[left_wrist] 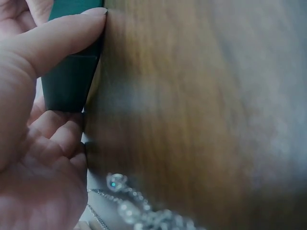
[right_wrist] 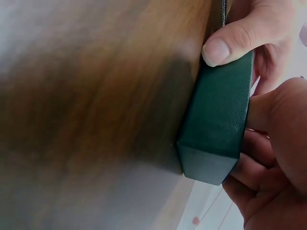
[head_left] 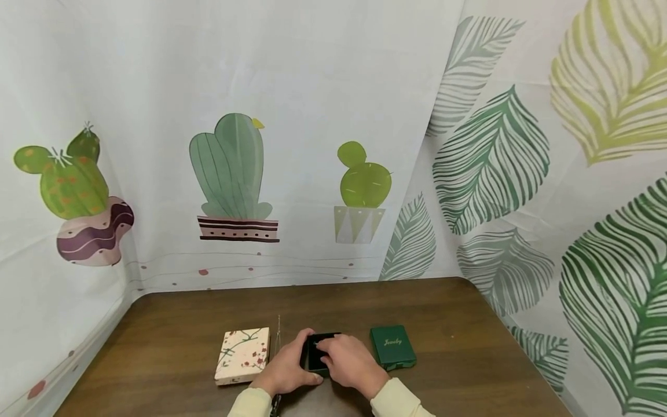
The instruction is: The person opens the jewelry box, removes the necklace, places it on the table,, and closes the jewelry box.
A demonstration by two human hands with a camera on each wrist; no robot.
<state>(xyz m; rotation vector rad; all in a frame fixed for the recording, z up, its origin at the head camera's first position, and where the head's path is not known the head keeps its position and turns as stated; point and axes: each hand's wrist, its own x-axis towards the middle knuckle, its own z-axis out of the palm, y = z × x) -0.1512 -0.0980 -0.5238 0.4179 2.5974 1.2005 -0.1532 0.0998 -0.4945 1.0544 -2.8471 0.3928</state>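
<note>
A small dark green jewelry box base (head_left: 319, 371) stands open side up between both hands, its inside black. My left hand (head_left: 288, 366) grips it from the left, the thumb on its near wall and the other fingers along the far side. In the right wrist view the green wall (right_wrist: 218, 108) shows plainly beneath that thumb. My right hand (head_left: 355, 362) reaches over from the right with fingers inside the box; I cannot tell whether they pinch anything there. The matching green lid (head_left: 393, 345), with gold lettering, lies right of my right hand.
Left of my left hand lies a cream box (head_left: 242, 355) with a red floral branch print. A thin silver chain (head_left: 278, 333) runs between it and the hand; sparkling stones (left_wrist: 165, 220) on it show in the left wrist view. Printed curtains (head_left: 307, 116) hang behind the brown table (head_left: 172, 330).
</note>
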